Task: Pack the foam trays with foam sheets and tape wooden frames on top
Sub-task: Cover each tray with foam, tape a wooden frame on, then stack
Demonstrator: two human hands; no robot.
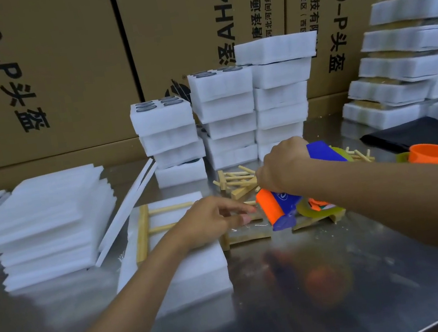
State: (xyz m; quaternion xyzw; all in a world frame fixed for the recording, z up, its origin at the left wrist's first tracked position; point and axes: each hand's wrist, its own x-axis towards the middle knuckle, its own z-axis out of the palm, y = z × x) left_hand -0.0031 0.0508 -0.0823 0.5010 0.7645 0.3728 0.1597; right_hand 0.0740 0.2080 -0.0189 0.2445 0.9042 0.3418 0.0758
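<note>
Under the left hand, whose loose fingers spread flat, a wooden frame lies on the foam tray. Just beyond those fingertips, the right hand grips a tape dispenser; foam sheets lie stacked farther left.

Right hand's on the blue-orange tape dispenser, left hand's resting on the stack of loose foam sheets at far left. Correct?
Not quite. The head view shows the right hand on the tape dispenser, but the left hand is not on the stack of foam sheets. It rests on the foam tray carrying the wooden frame, fingers reaching toward the dispenser.
</note>
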